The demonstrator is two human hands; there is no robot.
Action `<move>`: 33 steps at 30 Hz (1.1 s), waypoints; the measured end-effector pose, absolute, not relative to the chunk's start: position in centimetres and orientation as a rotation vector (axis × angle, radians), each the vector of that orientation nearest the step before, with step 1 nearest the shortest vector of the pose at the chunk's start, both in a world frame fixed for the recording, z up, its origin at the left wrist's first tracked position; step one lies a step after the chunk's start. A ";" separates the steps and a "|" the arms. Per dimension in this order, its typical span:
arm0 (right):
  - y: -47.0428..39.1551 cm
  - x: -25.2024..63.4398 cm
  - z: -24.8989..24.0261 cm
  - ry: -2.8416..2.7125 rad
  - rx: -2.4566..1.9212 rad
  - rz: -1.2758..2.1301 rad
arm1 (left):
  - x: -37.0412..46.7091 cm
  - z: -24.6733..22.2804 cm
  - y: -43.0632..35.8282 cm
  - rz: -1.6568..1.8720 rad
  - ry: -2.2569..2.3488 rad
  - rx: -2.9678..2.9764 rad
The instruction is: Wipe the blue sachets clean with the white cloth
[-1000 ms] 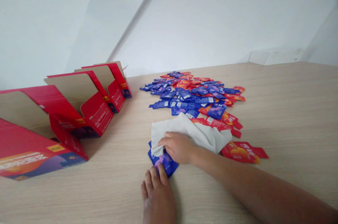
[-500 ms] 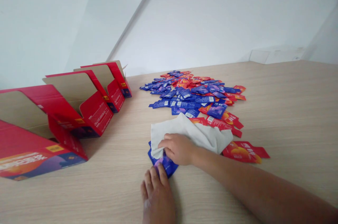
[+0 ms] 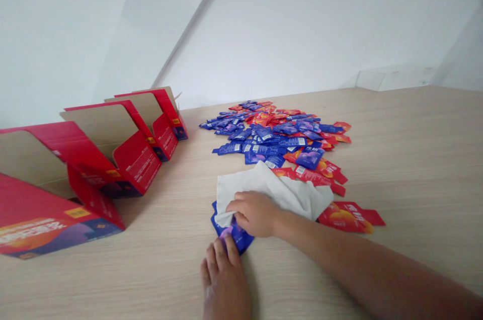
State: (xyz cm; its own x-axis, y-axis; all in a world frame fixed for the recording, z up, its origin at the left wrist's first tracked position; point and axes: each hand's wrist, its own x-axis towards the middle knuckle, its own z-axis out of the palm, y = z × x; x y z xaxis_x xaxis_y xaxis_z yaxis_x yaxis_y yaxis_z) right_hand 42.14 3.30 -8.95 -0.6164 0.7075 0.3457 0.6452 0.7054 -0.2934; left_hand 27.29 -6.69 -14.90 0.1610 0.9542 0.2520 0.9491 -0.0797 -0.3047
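Observation:
A white cloth (image 3: 277, 186) lies bunched on the table, its near edge pinched in the fingers of my right hand (image 3: 256, 215). Under that edge is a blue sachet (image 3: 243, 240) with a purple print, partly covered by the cloth. My left hand (image 3: 227, 280) rests its outstretched fingertips flat on the sachet's near side. To the right of the cloth lies a red sachet (image 3: 345, 217) with an orange print, overlapped by my right forearm and the cloth. More red sachets (image 3: 317, 179) show just beyond the cloth.
A spread heap of blue and red sachets (image 3: 264, 136) covers the middle back of the table (image 3: 415, 159). Several open red cardboard boxes stand in a row at the left, the nearest box (image 3: 45, 214) closest to me. A white wall (image 3: 320, 28) rises behind the table.

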 end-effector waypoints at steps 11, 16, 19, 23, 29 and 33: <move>3.0 42.1 -8.8 -2.538 -1.024 0.249 | 27.6 -14.0 -6.8 0.030 -1.897 -2.102; 3.0 42.3 -8.8 -2.473 -0.993 0.211 | 27.6 -14.2 -6.9 0.014 -1.885 -2.081; 2.7 42.4 -8.6 -2.527 -0.864 0.224 | 27.6 -14.2 -6.8 0.028 -1.879 -2.094; 2.8 42.1 -8.5 -2.593 -0.905 0.220 | 27.4 -14.4 -6.7 0.021 -1.877 -2.100; 3.1 42.1 -8.5 -2.509 -1.081 0.160 | 27.2 -14.5 -6.7 0.021 -1.821 -2.065; 2.7 42.2 -8.5 -2.498 -0.916 0.159 | 27.4 -14.2 -6.8 0.040 -1.832 -2.075</move>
State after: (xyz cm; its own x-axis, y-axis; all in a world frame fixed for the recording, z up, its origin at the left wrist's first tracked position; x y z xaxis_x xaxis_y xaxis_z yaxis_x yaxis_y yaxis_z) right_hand 42.23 2.68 -8.48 -0.6656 0.6357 0.3910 0.5810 0.7702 -0.2631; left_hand 27.43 -6.84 -14.17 0.1543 0.9631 0.2204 0.9526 -0.0858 -0.2919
